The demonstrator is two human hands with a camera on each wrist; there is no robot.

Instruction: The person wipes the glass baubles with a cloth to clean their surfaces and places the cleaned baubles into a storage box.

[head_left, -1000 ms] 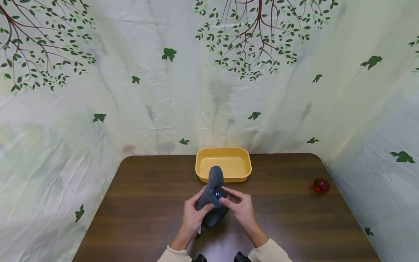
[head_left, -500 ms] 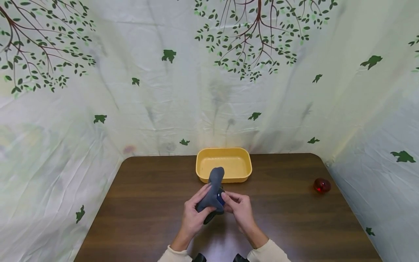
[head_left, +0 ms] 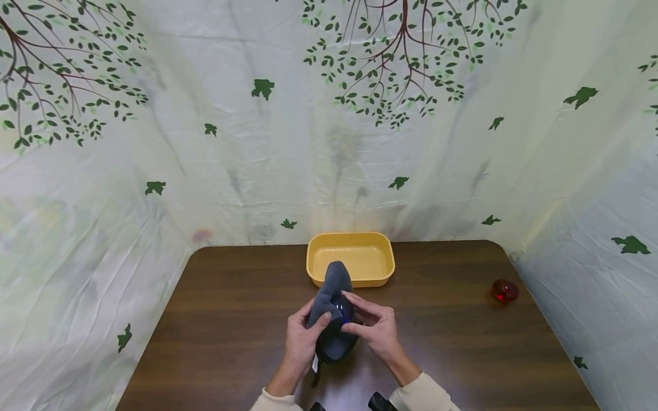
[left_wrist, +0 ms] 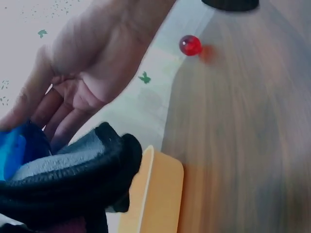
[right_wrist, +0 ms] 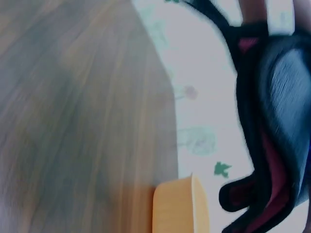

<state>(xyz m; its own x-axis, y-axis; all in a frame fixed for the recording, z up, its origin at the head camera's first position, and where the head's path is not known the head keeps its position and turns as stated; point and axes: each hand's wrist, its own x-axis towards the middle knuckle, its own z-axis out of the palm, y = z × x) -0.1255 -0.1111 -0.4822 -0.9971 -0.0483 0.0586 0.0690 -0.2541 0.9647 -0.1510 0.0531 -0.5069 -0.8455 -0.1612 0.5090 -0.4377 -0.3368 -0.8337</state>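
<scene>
Over the middle of the table, my left hand [head_left: 302, 337] grips a dark grey soft pouch [head_left: 336, 278] from its left side, thumb on top. The pouch has black trim and a small white tag hanging by its lower end; the right wrist view shows a maroon lining. At its opening sits a shiny blue ball [head_left: 344, 313], partly hidden by the fabric. My right hand [head_left: 379, 330] pinches the ball between thumb and fingers. In the left wrist view, the right thumb lies against the blue ball [left_wrist: 13, 154], above the pouch's grey face [left_wrist: 68, 162].
Behind the hands, a yellow plastic tub [head_left: 382, 281] stands at the table's back edge, overlapped by the pouch's tip in the head view. A clear red ball [head_left: 505, 291] lies far right on the brown table [head_left: 231, 319]. A leaf-patterned curtain [head_left: 288, 154] encloses the table.
The pouch tilted over half a second ago, hiding more of the blue ball, and is now turned back with its lower end showing. My right fingers shifted on the ball.
</scene>
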